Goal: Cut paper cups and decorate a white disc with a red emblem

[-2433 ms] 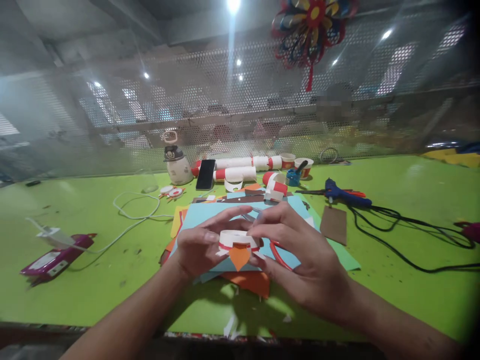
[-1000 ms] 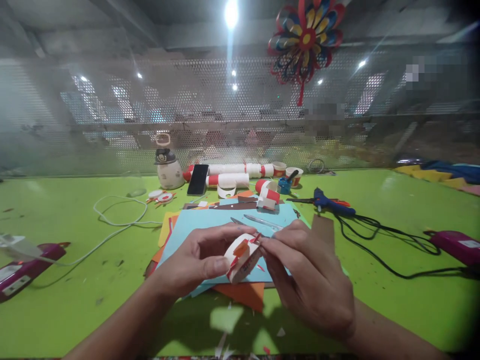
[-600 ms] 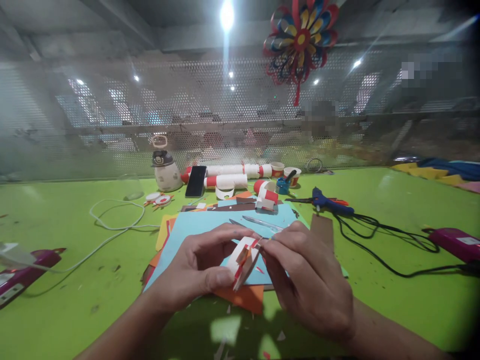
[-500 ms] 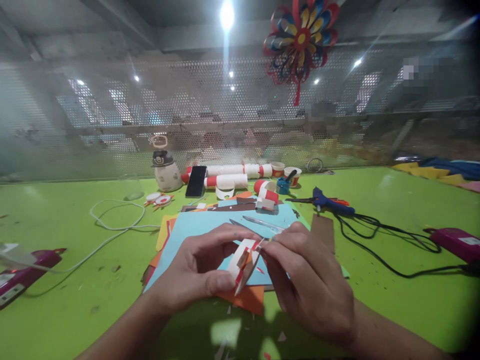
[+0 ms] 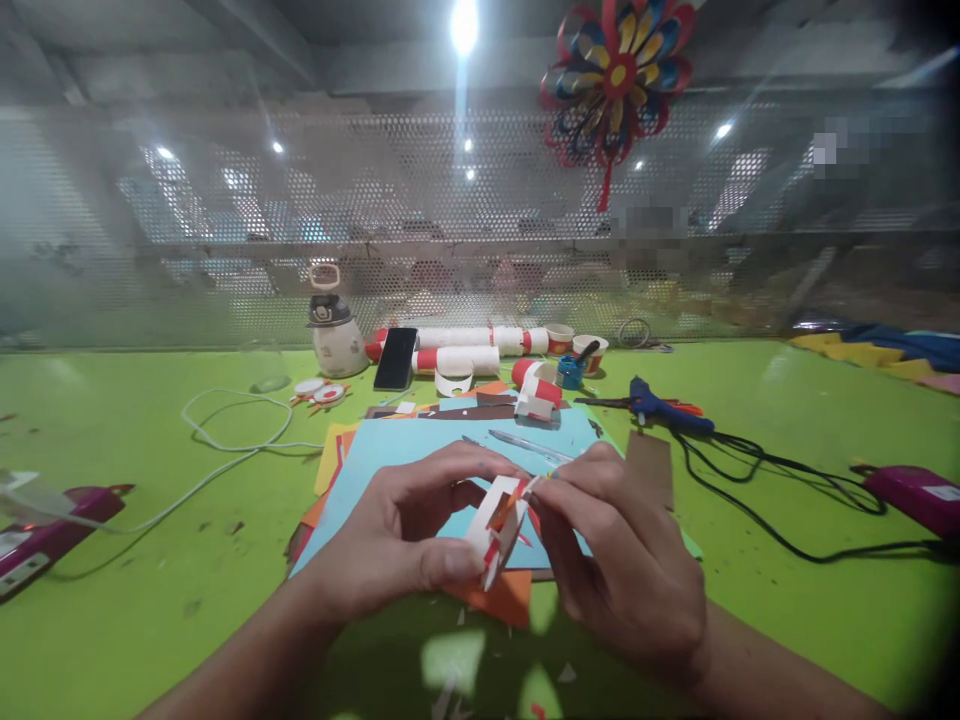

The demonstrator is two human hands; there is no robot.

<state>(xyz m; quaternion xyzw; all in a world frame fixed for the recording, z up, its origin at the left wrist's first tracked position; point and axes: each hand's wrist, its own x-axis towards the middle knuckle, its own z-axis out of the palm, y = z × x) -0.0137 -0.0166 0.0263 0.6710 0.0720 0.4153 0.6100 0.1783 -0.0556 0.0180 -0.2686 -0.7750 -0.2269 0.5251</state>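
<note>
Between thumb and fingers, my left hand (image 5: 390,540) grips a small white-and-red paper craft piece (image 5: 486,515) with cut slots and an orange-brown inside. From the other side, my right hand (image 5: 622,560) pinches the piece's upper right edge; its thumb is partly hidden. Both hands are over a light blue paper sheet (image 5: 375,455) lying on a stack of coloured paper. On that sheet, just beyond my fingers, is a clear pen (image 5: 525,445), with a dark pointed tip beside it. A red-and-white paper cup piece (image 5: 537,390) rests at the sheet's far edge.
Behind are a phone (image 5: 396,358), white-and-red paper tubes (image 5: 457,360), a bottle (image 5: 336,340) and a blue paint jar (image 5: 570,373). At right, a blue glue gun (image 5: 660,405) trails its black cord to a purple power strip (image 5: 911,495). A white cable (image 5: 247,455) curls at left.
The paper piece has turned slightly in my fingers, showing more of its orange inside. Both hands keep hold of it. The whole view has shifted a little.
</note>
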